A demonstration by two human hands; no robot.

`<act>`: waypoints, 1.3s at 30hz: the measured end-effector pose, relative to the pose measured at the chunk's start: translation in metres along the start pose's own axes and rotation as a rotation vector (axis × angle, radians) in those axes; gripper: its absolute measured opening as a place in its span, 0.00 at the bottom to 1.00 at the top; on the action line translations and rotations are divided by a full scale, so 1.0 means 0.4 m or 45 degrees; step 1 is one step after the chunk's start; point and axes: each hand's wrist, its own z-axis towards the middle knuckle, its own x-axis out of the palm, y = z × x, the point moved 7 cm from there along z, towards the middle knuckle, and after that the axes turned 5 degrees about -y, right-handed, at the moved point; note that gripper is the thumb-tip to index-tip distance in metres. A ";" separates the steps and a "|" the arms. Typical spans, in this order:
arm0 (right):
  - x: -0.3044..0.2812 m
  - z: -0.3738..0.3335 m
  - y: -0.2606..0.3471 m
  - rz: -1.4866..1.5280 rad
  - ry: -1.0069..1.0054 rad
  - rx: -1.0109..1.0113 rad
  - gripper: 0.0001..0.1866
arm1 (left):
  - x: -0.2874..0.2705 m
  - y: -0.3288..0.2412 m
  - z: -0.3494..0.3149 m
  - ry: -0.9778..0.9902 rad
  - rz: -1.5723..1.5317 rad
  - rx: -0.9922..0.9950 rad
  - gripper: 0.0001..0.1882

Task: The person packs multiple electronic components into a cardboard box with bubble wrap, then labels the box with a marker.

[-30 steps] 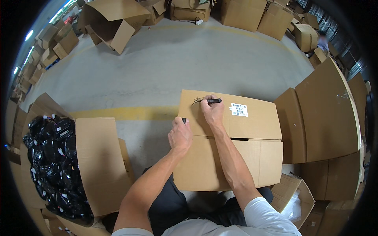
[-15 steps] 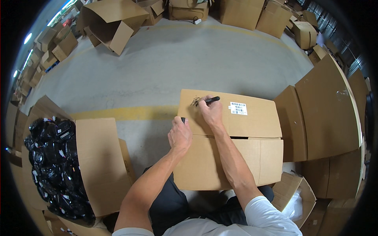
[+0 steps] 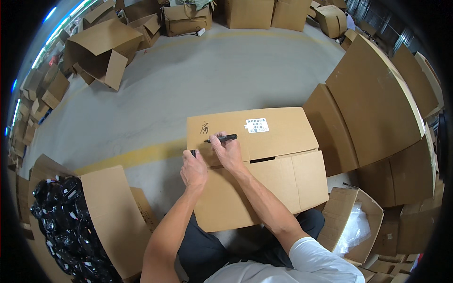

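Note:
In front of me lies a closed cardboard box (image 3: 278, 179), its top flaps meeting at a seam with a small dark gap. My right hand (image 3: 227, 152) grips a black marker pen (image 3: 229, 137), its tip at the left part of the far flap. Just above the tip stands a handwritten black mark (image 3: 204, 128). A white printed label (image 3: 256, 125) is stuck on the same flap, to the right. My left hand (image 3: 194, 170) is closed at the box's left edge, and a small black cap (image 3: 193, 153) pokes out between its fingers.
At left, an open carton (image 3: 111, 212) holds many black plastic-wrapped parts (image 3: 71, 221). Large cartons (image 3: 373, 104) stand close on the right. Below them an open box (image 3: 339, 219) contains clear plastic bags (image 3: 355, 231). More cartons (image 3: 101, 47) line the far floor (image 3: 203, 80).
The right hand with the marker has moved nearer to me, below the written mark, which now shows uncovered. The view has shifted and turned, so the box sits further left.

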 end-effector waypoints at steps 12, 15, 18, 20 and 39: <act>0.020 -0.022 0.035 -0.230 -0.031 -0.533 0.11 | 0.011 0.010 0.002 0.001 0.019 0.012 0.18; -0.017 -0.001 -0.005 0.027 -0.255 -0.278 0.05 | -0.006 0.009 0.002 0.057 0.045 -0.043 0.18; -0.059 0.013 -0.023 -0.107 -0.263 -0.123 0.04 | 0.006 0.004 0.002 0.050 -0.004 -0.065 0.18; -0.043 0.010 -0.022 -0.220 -0.225 -0.131 0.04 | 0.005 0.005 0.003 0.086 -0.031 -0.064 0.18; -0.033 0.011 -0.008 -0.228 -0.189 -0.215 0.05 | 0.001 0.015 0.003 0.038 -0.072 -0.052 0.17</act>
